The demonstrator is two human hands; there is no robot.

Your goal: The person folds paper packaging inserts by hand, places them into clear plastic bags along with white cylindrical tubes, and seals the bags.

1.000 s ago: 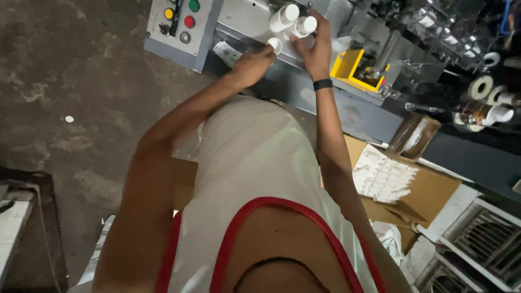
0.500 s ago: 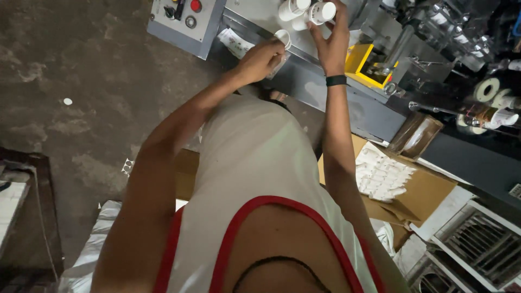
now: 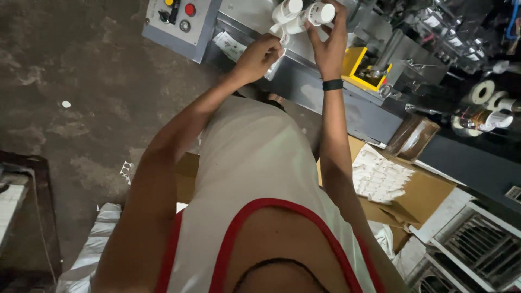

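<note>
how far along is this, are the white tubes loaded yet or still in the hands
Done: a cardboard box beside the person already holds a heap of small white pieces. In hand: the right hand holds two white tubes up at the grey machine, while the left hand pinches a white piece just below them. Left: the tubes are not yet set down or released; both hands are closed on them.

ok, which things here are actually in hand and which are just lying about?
In hand:
- white plastic tubes with round caps, held by the right hand
- left hand, pinching a small white piece at the tubes' lower end
- grey metal machine bench

Lying about:
- brown cardboard box of white parts
- yellow tray
- grey control box with coloured buttons
- tape rolls
</note>
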